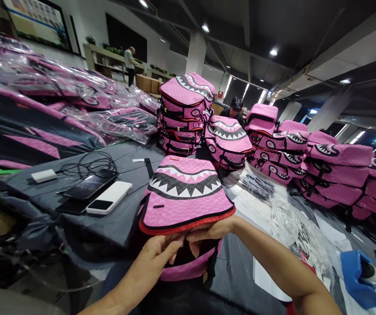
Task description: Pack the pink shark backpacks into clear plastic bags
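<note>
A pink checkered backpack [184, 210] with a black-and-white shark-teeth pattern and red trim stands in front of me at the table's edge. Its front flap juts toward me over the opening. My left hand [158, 251] is at the flap's red lower edge, thumb and fingers closed together just beneath it. From the right, my right hand [209, 232] reaches under the same edge, fingers curled against the underside. Both hands nearly meet there; some fingertips are hidden by the flap. Below them shows the dark gap and the pink lower body with a small metal buckle.
On the left lie a white power bank [109, 199], a dark phone [91, 183], a white charger [43, 176] and coiled cable. Plastic-wrapped pink bags [76, 87] heap behind. Stacked backpacks [181, 113] stand ahead and right. A blue tape dispenser [360, 278] is at right. Two people are beyond.
</note>
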The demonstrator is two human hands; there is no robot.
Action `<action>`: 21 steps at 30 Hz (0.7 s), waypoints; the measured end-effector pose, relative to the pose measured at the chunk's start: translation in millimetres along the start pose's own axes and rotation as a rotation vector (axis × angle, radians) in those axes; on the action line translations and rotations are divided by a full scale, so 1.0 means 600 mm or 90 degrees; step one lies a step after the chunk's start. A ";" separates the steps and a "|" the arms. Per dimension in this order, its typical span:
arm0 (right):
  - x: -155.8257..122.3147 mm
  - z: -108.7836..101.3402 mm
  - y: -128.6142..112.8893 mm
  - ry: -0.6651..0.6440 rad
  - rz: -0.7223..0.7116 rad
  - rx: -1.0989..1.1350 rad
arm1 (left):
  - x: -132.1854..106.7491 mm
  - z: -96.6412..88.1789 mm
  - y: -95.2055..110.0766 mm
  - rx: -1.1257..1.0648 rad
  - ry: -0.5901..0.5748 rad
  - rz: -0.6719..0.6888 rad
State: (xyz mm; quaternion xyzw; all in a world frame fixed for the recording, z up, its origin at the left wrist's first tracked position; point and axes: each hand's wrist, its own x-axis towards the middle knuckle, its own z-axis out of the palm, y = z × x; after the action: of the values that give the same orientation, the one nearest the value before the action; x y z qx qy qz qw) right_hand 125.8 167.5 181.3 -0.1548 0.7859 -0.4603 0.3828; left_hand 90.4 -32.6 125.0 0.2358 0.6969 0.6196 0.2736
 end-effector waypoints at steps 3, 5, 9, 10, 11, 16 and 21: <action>-0.001 0.000 -0.009 0.012 0.025 -0.002 | -0.001 -0.002 -0.008 -0.005 -0.009 0.005; -0.001 0.001 -0.012 0.005 0.039 0.010 | -0.009 -0.008 -0.015 -0.006 -0.043 0.000; -0.009 0.005 -0.012 -0.007 0.033 0.013 | -0.041 -0.049 -0.043 0.064 -0.055 0.023; -0.014 0.007 -0.012 -0.004 0.031 0.009 | -0.049 -0.067 -0.055 0.087 -0.020 0.020; -0.020 0.009 -0.013 0.000 0.032 0.000 | -0.056 -0.090 -0.070 0.104 0.029 0.007; -0.048 0.021 -0.019 0.042 0.075 -0.057 | -0.065 -0.251 -0.164 0.167 0.116 -0.130; -0.056 0.023 -0.022 0.086 0.122 -0.087 | -0.071 -0.404 -0.226 0.291 0.165 -0.060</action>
State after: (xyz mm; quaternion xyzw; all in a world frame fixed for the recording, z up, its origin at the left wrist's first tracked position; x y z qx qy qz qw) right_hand 156.8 172.2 204.1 -0.0732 0.8508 -0.3760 0.3596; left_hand -39.7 -255.4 14.2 0.1776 0.8581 0.4577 0.1503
